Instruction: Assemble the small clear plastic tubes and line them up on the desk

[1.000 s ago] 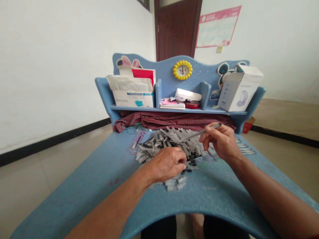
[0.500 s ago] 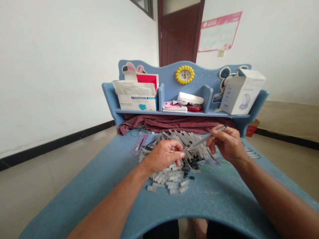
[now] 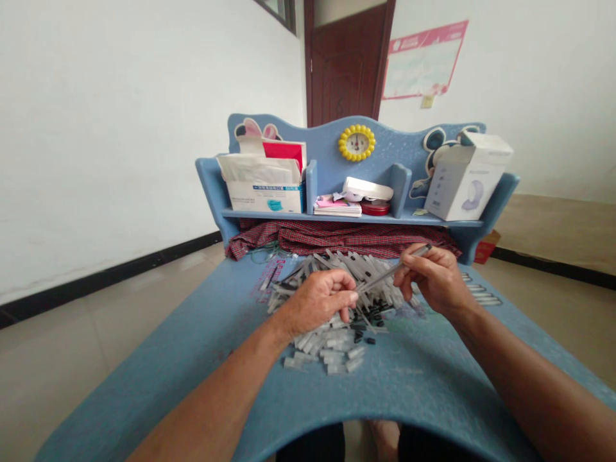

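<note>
Hands are closing in at centre frame: our left hand (image 3: 320,301) is lifting off the grey pile (image 3: 337,264) and meeting the near tip of the slim tube (image 3: 391,272), so both are now working that end. Its fingers are pinching together there, on what we cannot tell. Our right hand (image 3: 436,280) is clamping the tube's upper part above the bench (image 3: 192,359).

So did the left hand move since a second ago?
Yes. The left hand has shifted away from the clear caps, toward the shelf, up to the pen.
</note>
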Tool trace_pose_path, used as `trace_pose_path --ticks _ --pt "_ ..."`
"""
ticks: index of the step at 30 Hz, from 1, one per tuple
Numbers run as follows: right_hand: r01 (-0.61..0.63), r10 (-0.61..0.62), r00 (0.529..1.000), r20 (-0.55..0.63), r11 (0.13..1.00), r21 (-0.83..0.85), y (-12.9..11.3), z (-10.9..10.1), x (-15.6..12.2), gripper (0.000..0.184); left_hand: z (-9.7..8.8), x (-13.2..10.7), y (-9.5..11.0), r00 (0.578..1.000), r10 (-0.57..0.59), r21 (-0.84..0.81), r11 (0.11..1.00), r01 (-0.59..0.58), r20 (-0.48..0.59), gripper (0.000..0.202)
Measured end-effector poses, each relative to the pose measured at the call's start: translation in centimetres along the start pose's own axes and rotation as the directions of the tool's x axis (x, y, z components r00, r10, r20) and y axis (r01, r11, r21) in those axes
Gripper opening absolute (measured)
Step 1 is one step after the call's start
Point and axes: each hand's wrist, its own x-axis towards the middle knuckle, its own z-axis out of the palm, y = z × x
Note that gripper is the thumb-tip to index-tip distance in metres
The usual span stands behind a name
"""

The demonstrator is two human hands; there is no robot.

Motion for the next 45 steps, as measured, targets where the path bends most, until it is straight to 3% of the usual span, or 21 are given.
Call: trace_pose_path --ticks 8,14,24,35,39,41,43,45 --pt "-0.009 0.008 1.0 0.022 0.998 0.062 0.1 0.8 -0.2 0.019 0.1 0.0 -0.1 0.998 -0.055 -0.079 0.995 0.058 0.035 0.019" --pt "-0.07 0.066 0.997 0.038 0.99 0.119 0.2 1.3 -0.2 0.02 0.1 0.1 -0.3 0.992 -0.123 -0.21 0.971 0.112 -0.041 0.025" --pt "-0.098 0.102 0.995 -0.012 0.981 0.17 0.9 2.1 -0.5 0.026 0.8 0.2 -0.5 0.972 -0.156 -0.337 0.937 0.089 -0.177 0.02" --pt "-0.144 0.147 0.989 0.0 0.968 0.207 1.5 2.7 -0.3 0.028 1.0 0.0 0.1 0.973 -0.131 -0.349 0.935 0.058 -0.19 0.021" --pt "-0.197 0.198 0.979 0.042 0.98 -0.029 2.2 2.9 -0.4 0.037 0.7 0.3 0.0 0.959 -0.136 -0.304 0.951 0.056 -0.247 0.022" --pt "-0.078 0.087 0.996 0.023 0.957 -0.278 2.5 2.9 -0.6 0.034 0.4 0.5 0.0 0.942 -0.152 -0.265 0.962 0.071 -0.298 0.022" --pt "0.133 -0.124 0.991 0.055 0.813 -0.567 2.8 2.9 -0.7 0.021 0.1 0.7 0.0 0.93 -0.171 -0.239 0.966 0.094 -0.326 0.019" --pt "0.299 -0.272 0.947 0.171 0.549 -0.78 3.0 2.8 -0.8 0.019 0.0 0.8 -0.1 0.931 -0.185 -0.227 0.967 0.116 -0.314 0.019"
